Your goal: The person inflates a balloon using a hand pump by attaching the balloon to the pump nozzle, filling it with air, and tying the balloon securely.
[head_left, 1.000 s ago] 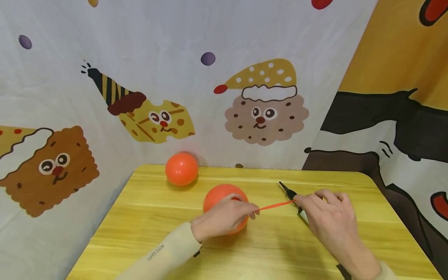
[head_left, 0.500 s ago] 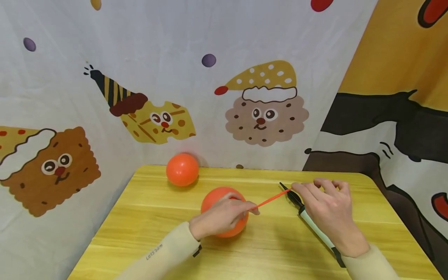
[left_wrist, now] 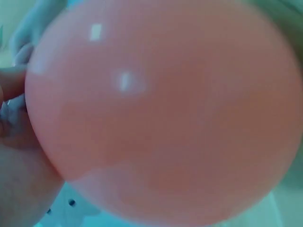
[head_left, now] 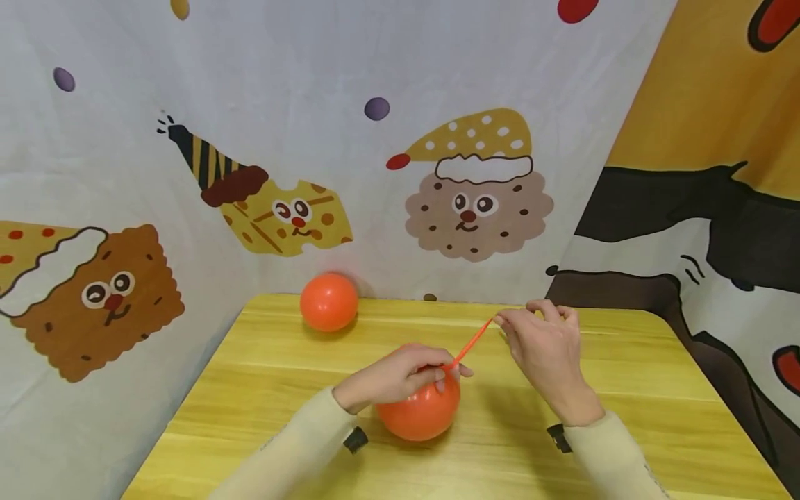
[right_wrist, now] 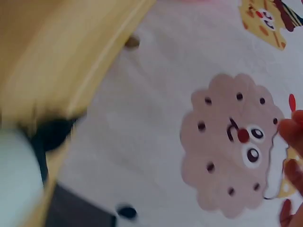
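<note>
In the head view, an inflated orange balloon sits low over the table beneath my left hand. That hand pinches the balloon's neck near its base. My right hand pinches the far end of the neck, which is stretched thin up and to the right. The balloon fills most of the left wrist view, with part of the left hand at the left edge. Fingertips of the right hand show at the edge of the right wrist view.
A second orange balloon rests at the back left of the wooden table. A pale cylinder with a black tip, a hand pump, appears blurred in the right wrist view. Behind the table hangs a printed cloth.
My right hand has moved up and left, so the neck now slants steeply. The held balloon has shifted slightly right and down. The hand pump is now hidden in the head view.
</note>
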Available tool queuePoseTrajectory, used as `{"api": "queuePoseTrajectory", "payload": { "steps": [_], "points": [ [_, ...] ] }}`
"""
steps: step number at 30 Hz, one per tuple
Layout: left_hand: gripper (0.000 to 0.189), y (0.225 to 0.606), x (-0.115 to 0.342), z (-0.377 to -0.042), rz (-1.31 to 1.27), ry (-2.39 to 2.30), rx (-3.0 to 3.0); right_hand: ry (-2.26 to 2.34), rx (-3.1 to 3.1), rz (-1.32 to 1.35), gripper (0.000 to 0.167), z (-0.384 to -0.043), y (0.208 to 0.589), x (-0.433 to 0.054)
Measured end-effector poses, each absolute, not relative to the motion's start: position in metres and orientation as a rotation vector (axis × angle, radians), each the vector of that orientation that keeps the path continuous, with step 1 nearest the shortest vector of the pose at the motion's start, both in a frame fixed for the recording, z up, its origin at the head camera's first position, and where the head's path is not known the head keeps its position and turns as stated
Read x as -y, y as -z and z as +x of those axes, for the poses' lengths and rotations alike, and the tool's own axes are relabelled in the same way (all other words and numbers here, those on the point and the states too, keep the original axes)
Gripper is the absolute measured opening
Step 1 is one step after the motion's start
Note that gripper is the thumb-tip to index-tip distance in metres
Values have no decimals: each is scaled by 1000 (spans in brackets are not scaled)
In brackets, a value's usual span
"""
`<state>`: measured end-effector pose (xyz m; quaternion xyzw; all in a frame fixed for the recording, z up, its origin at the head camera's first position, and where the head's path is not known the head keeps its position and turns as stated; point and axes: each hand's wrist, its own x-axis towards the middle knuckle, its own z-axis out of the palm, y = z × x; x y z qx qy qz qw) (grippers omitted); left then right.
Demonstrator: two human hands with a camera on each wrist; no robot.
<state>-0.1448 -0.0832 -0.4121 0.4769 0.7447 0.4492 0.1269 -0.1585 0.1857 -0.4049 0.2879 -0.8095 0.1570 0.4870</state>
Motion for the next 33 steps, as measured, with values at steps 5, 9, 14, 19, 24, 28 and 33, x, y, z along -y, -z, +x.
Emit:
{"api": "queuePoseTrajectory", "payload": {
  "steps": [5,9,14,19,24,28,33],
  "points": [
    [38,414,93,-148,1148,-1434,-1973,-478,2216,615,55,-166,427,-174],
    [37,418,97,-149,1073,-1502,-1896,-566,2399,557,36,-167,441,-161],
    [22,430,105,-148,854,-1864,-1631,-670,2547,534,11,-163,453,-143],
    [46,439,110,-142,510,-2335,-1292,-711,2525,584,16,-154,462,-132],
    [67,439,110,-141,286,-2572,-1131,-698,2477,670,8,-139,462,-129],
    [51,436,108,-142,268,-2511,-1350,-576,2384,812,13,-132,456,-132],
    [28,428,102,-144,444,-2305,-1815,-470,2297,1019,10,-133,438,-134]
  ]
}}
